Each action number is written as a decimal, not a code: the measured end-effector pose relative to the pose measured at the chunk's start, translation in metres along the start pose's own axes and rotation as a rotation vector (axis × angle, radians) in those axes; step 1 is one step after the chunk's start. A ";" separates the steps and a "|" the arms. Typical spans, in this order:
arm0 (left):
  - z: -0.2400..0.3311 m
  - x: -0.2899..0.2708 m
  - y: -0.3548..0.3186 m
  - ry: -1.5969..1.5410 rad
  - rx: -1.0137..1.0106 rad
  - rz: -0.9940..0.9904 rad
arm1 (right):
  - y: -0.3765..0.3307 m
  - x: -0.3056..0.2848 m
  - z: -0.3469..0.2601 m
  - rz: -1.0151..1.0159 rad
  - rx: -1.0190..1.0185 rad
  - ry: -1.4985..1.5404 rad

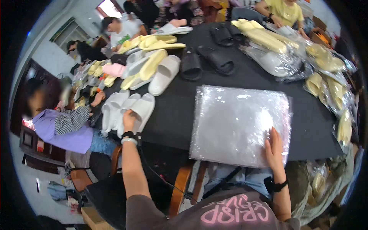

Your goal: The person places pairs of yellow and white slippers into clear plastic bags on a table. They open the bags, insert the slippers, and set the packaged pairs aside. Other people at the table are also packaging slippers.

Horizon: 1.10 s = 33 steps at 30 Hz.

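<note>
At the left of the table, my left hand (129,121) is closed on a white slipper (142,111), its fingers curled at the slipper's inner side. More white slippers (113,109) lie close beside it. My right hand (274,150) rests flat, fingers stretched out, on the right part of a stack of clear plastic bags (234,122). The stack lies in front of me at the table's near edge.
Black slippers (216,59) lie beyond the bags on the black table (168,122). White and yellow slippers (154,64) are heaped at the far left. Bagged yellow slippers (326,76) pile up at the right. Several people sit around the table. A cable (153,166) hangs near my left arm.
</note>
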<state>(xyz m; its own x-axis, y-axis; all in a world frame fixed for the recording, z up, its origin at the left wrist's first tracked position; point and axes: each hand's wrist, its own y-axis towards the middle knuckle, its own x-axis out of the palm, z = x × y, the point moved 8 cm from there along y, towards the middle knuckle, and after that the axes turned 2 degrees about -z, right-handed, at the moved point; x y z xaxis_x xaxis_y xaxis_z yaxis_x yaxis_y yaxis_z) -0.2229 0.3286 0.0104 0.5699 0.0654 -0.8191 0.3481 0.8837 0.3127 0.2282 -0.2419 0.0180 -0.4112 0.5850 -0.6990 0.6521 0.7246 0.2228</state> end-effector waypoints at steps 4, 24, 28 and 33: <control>-0.064 -0.023 -0.014 0.064 -0.008 -0.121 | 0.010 0.006 -0.014 -0.045 -0.032 0.051; 0.426 0.138 -0.275 0.183 0.545 -0.388 | 0.008 -0.006 0.010 -0.055 -0.043 0.230; 0.420 0.145 -0.278 0.229 0.570 -0.369 | 0.014 -0.016 0.042 -0.177 0.187 0.773; 0.412 0.144 -0.278 0.287 0.525 -0.410 | 0.046 -0.170 0.121 0.208 0.171 0.708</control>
<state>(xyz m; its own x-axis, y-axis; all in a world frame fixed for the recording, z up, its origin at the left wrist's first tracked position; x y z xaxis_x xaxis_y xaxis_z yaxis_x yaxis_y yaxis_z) 0.0689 -0.0986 0.0032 0.1242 -0.0412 -0.9914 0.8447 0.5286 0.0838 0.4053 -0.3525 0.0648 -0.5422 0.8394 -0.0376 0.8269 0.5409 0.1536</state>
